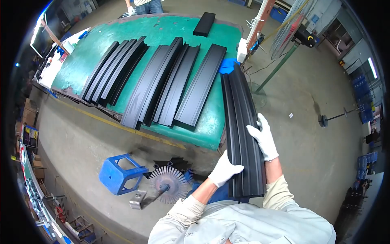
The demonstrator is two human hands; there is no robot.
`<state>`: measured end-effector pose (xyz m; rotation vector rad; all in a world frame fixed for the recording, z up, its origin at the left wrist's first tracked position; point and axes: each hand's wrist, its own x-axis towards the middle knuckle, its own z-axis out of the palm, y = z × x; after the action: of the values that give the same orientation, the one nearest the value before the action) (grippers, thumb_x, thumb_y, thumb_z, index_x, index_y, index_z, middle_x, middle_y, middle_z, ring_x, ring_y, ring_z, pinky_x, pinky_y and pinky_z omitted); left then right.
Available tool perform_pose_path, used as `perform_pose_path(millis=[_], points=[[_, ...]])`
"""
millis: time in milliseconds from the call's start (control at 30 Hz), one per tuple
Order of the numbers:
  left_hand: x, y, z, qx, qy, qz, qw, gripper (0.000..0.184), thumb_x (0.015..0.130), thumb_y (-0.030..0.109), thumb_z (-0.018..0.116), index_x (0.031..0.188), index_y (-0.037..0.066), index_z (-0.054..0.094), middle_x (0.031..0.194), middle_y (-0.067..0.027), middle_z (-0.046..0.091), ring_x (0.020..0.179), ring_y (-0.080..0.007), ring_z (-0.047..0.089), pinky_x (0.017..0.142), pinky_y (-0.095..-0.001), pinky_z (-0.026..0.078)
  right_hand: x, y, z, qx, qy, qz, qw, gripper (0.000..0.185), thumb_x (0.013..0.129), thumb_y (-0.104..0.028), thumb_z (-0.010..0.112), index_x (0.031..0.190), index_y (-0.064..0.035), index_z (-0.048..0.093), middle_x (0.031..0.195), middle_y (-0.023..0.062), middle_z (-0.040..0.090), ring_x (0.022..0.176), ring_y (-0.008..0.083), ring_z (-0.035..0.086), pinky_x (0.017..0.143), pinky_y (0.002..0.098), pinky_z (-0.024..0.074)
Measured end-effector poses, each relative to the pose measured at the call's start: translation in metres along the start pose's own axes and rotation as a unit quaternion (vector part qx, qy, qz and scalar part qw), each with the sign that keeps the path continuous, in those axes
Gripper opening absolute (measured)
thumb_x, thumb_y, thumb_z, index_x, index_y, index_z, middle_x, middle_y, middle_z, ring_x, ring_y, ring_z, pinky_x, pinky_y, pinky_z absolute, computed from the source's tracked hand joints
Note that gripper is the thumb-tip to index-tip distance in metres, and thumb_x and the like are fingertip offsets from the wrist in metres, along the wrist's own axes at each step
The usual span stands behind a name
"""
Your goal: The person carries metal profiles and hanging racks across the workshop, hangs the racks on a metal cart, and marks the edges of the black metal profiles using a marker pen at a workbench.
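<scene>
Fingers of the white-gloved left hand [224, 169] close round the near left edge of one long black ribbed channel piece [239, 118], thumb flat on its face; the white-gloved right hand [266, 142], a little farther up, cups the opposite edge loosely, thumb over the top. The piece runs away from the fingers toward the corner of one green-topped surface [162, 32]. The step in hand looks like a steady two-handed hold, and the next move seems to call for both hands shifting together so the length does not twist. Beyond and left of the fingers lie roughly four narrow black curved strips [122, 75] and three black panels [144, 87], though overlaps make both counts unsure, then one separate black panel [201, 87]; one short black block-like piece [204, 24] lies farthest off. Low to the fingers' left are one blue plastic stool [113, 175] and one grey bristled wheel brush [168, 179].
</scene>
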<state>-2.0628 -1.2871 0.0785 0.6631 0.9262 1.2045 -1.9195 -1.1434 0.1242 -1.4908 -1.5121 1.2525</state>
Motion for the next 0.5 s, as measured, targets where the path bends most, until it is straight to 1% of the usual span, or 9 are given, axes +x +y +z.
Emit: perform_pose_path(millis=[33,133,167,267,300,400,433,500], points=[[0.006,0.003,-0.01,-0.018,0.008,0.002,1.0,0.074,0.071,0.004,0.077,0.137,-0.003,0.044,0.127,-0.0111,0.059,0.117,-0.0209,0.056,0.105,-0.0337,0.043,0.003,-0.009,0.014,0.001,0.002,-0.002,1.0,0.093,0.079,-0.032,0.083,0.152,0.0,0.033,0.14,0.0235,0.043,0.128,0.0305,0.047,0.11,0.0376,0.0374],[0.011,-0.003,-0.036,-0.06,0.022,-0.01,0.998,0.072,0.071,0.003,0.077,0.136,-0.002,0.047,0.126,-0.0092,0.06,0.114,-0.0195,0.057,0.103,-0.0327,0.045,-0.009,-0.03,0.045,-0.172,0.035,0.002,0.984,0.102,0.074,-0.038,0.087,0.151,0.003,0.032,0.137,0.0267,0.043,0.128,0.0344,0.046,0.111,0.0388,0.0368],[0.009,-0.011,-0.043,-0.073,0.021,-0.028,0.997,0.071,0.071,0.004,0.077,0.136,-0.002,0.048,0.126,-0.0085,0.061,0.114,-0.019,0.058,0.102,-0.0324,0.045,-0.013,-0.022,0.05,-0.176,0.035,0.011,0.984,0.102,0.074,-0.038,0.087,0.151,0.003,0.032,0.137,0.0267,0.043,0.128,0.0344,0.046,0.111,0.0388,0.0368],[0.002,-0.033,-0.067,-0.097,0.025,-0.061,0.993,0.07,0.072,0.005,0.078,0.136,-0.001,0.049,0.127,-0.0073,0.061,0.114,-0.018,0.058,0.101,-0.0319,0.046,-0.019,0.016,0.072,-0.198,0.06,-0.053,0.977,0.106,0.071,-0.038,0.088,0.149,0.0061,0.032,0.137,0.0273,0.043,0.129,0.0355,0.044,0.109,0.0398,0.0384],[0.003,-0.041,-0.076,-0.101,0.031,-0.066,0.992,0.069,0.073,0.006,0.078,0.135,-0.001,0.05,0.127,-0.0071,0.062,0.114,-0.0173,0.058,0.101,-0.0315,0.046,-0.019,0.024,0.078,-0.197,0.061,-0.056,0.977,0.106,0.071,-0.038,0.088,0.149,0.0061,0.032,0.137,0.0273,0.043,0.129,0.0355,0.044,0.109,0.0398,0.0384],[0.007,-0.064,-0.098,-0.111,0.045,-0.08,0.989,0.066,0.074,0.009,0.078,0.134,0.0,0.053,0.128,-0.0068,0.062,0.115,-0.0159,0.058,0.1,-0.0309,0.046,-0.028,0.048,0.095,-0.129,0.073,-0.023,0.989,0.105,0.073,-0.035,0.088,0.149,0.0084,0.03,0.141,0.0273,0.039,0.134,0.0358,0.04,0.11,0.0399,0.0382],[0.011,-0.068,-0.107,-0.09,0.049,-0.083,0.991,0.062,0.076,0.01,0.077,0.133,0.0,0.054,0.126,-0.0063,0.063,0.115,-0.016,0.058,0.1,-0.0309,0.046,-0.025,0.056,0.103,-0.128,0.074,-0.023,0.989,0.105,0.073,-0.035,0.088,0.149,0.0084,0.03,0.141,0.0273,0.039,0.134,0.0358,0.04,0.11,0.0399,0.0382],[0.01,-0.08,-0.12,-0.052,0.054,-0.097,0.992,0.055,0.08,0.013,0.075,0.131,0.001,0.057,0.124,-0.0054,0.064,0.115,-0.0161,0.058,0.1,-0.0309,0.046,-0.027,0.074,0.113,-0.05,0.107,0.032,0.993,0.094,0.075,-0.031,0.087,0.145,0.0074,0.037,0.137,0.0242,0.046,0.129,0.0319,0.046,0.106,0.0384,0.0413]])
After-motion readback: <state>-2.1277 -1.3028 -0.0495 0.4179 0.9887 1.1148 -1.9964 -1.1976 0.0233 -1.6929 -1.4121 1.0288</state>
